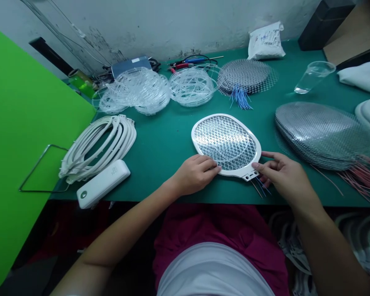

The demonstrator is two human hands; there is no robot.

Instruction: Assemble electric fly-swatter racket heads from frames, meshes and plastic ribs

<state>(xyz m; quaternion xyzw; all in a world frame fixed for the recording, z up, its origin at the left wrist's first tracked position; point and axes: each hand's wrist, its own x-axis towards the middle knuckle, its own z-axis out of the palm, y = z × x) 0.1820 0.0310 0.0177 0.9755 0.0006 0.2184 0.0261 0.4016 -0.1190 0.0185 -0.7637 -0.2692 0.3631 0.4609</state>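
Note:
A white-rimmed mesh racket head (225, 142), like that of an electric fly swatter, lies near the front edge of the green table. My left hand (197, 173) is closed at its lower left rim, fingers curled and pressed on the frame. At the lower right rim, my right hand (283, 174) pinches the frame with thumb on top and fingers at the side and below. Thin blue and brown wires (262, 187) stick out beneath the racket's neck, beside my right fingers. The undersides of the rim and some fingertips are hidden.
White oval frames (111, 135) and a white power bank (103, 183) sit left. Clear plastic rings (142, 90) and grey mesh with blue wires (246, 76) lie behind. To the right are mesh sheets (320, 131) with red wires and a tilted plastic cup (315, 76).

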